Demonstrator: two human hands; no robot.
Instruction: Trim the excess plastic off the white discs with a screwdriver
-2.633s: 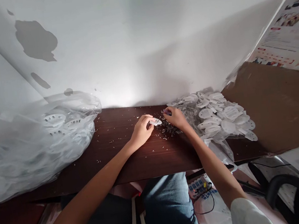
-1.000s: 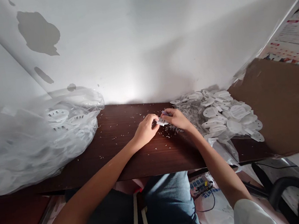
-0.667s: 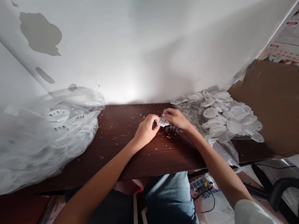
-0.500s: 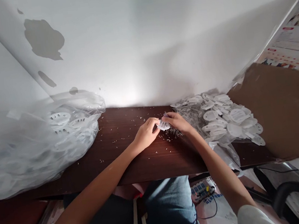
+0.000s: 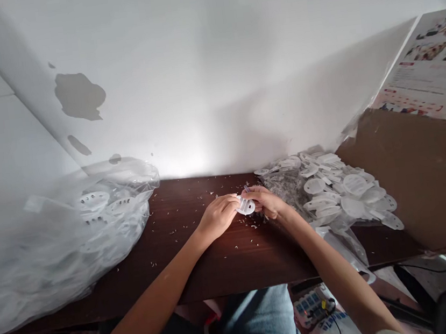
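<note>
A small white oval plastic piece (image 5: pixel 246 206) with slots is held above the dark table. My left hand (image 5: pixel 218 214) pinches its left edge between thumb and fingers. With closed fingers, my right hand (image 5: pixel 267 201) is at the piece's upper right and grips a thin purplish stick (image 5: pixel 246 188), mostly hidden by the fingers. A dark hole shows near the right end of the piece. Just beyond my right hand lies a heap of tiny grey metal bits (image 5: pixel 286 185) on clear plastic.
A large clear bag (image 5: pixel 56 268) of white oval pieces stands at left. More white oval pieces (image 5: pixel 355 185) are piled at right, beside a brown cardboard sheet (image 5: pixel 423 175). Tiny bits are scattered over the dark table (image 5: pixel 203 267). A white wall (image 5: pixel 180 85) rises behind.
The view has tilted up, so everything sits lower in it. The oval piece has turned in my fingers, with its slotted face and dark hole showing more. Both hands keep their grip.
</note>
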